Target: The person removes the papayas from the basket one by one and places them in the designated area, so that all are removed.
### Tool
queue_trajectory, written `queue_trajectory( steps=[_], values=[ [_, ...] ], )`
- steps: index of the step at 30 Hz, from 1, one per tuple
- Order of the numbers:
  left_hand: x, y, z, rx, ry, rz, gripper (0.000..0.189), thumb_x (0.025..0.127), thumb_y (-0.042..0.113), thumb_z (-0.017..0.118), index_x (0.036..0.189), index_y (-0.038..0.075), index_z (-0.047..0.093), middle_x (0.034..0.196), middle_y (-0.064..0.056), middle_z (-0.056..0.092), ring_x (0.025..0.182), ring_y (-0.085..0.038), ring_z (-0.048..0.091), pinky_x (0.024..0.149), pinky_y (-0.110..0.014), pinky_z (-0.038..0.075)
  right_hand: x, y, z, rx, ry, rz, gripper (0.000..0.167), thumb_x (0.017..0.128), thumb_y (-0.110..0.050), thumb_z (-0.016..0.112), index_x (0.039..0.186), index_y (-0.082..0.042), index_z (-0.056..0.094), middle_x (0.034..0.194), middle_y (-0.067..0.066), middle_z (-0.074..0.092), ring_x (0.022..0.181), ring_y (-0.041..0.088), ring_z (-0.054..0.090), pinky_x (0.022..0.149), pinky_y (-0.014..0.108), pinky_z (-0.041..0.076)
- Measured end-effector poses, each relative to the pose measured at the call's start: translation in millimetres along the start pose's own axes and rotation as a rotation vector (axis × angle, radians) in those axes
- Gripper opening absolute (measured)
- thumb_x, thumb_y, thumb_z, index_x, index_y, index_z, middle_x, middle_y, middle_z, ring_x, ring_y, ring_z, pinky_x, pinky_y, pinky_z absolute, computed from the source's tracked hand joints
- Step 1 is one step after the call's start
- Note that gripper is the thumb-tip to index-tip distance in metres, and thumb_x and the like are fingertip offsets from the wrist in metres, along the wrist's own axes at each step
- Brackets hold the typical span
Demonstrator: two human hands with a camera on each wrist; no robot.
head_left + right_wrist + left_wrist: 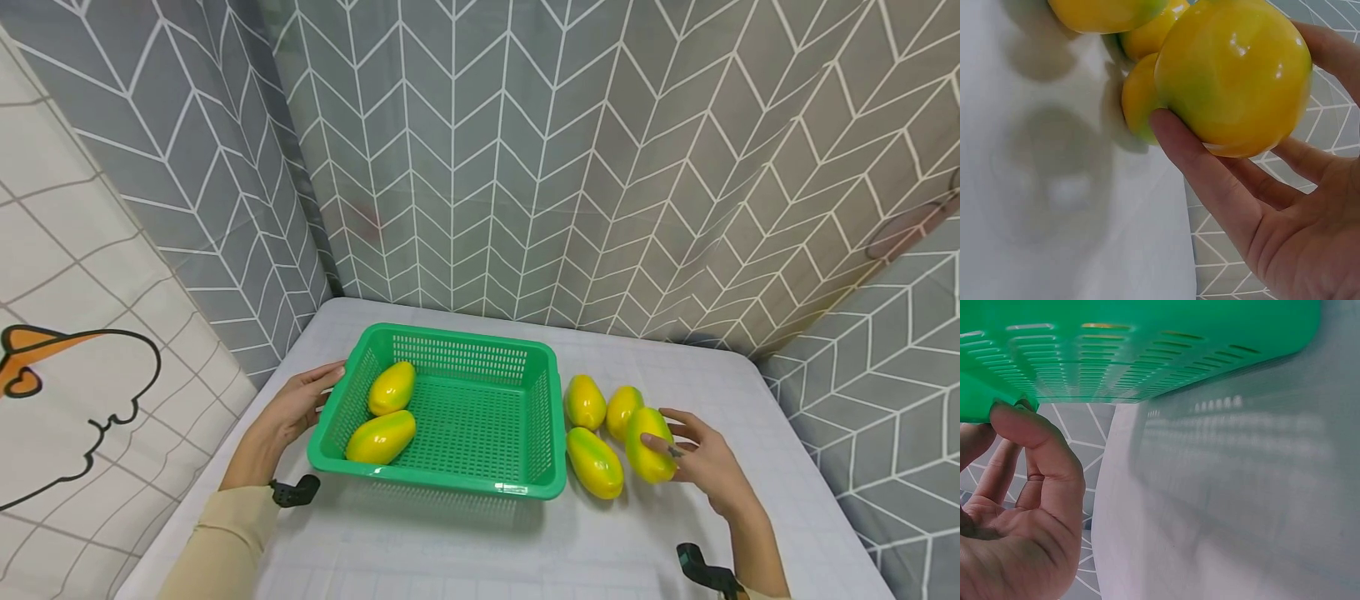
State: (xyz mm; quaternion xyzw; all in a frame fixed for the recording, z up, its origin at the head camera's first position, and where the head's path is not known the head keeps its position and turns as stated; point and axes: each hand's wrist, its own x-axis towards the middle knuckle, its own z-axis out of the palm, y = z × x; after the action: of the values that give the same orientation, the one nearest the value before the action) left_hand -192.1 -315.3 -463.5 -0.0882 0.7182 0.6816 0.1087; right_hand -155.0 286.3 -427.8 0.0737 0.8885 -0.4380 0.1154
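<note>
My left hand [298,402] is at the left side of a green plastic basket [480,485], and in the left wrist view its thumb and fingers [1054,447] pinch the rim. Two yellow-green mangoes lie inside along the left wall, one mango [392,388] behind the other mango [381,437]. To the right of the basket, my right hand [708,458] grips a mango [649,446] between thumb and fingers. The right wrist view shows this mango [1235,75] above the tabletop, its shadow below. The fingers behind it are partly hidden.
Three more mangoes lie close together by the basket's right wall: one mango [585,402] at the back, one [622,412] beside it, and one [596,463] in front. A white cloth covers the table [420,550]. Patterned curtains [480,167] hang behind and at both sides.
</note>
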Motion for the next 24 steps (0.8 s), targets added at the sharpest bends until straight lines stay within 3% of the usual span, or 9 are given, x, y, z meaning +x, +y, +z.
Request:
queue_trajectory(
  steps=[15,24],
  values=[
    [-0.6,0.1,0.2,-0.009,-0.006,-0.004,0.066,0.108,0.044,0.061,0.161,0.009,0.045,0.101,0.023,0.073,0.093,0.001,0.072,0.080,-0.022,0.064,-7.7,16,9,0.005,-0.028,0.032,0.088,0.100,-0.049,0.071,0.165,-0.007,0.031,0.164,0.036,0.033,0.147,0.060,0.040,0.087,0.043,0.067],
    [0.0,-0.4,0.8,0.006,-0.005,-0.001,0.069,0.108,0.045,0.060,0.162,0.008,0.042,0.102,0.023,0.072,0.094,0.002,0.072,0.081,-0.023,0.064,-8.3,25,16,0.014,-0.038,0.056,0.087,0.098,-0.048,0.073,0.164,-0.006,0.034,0.162,0.038,0.035,0.142,0.059,0.047,0.084,0.042,0.067]
  ],
)
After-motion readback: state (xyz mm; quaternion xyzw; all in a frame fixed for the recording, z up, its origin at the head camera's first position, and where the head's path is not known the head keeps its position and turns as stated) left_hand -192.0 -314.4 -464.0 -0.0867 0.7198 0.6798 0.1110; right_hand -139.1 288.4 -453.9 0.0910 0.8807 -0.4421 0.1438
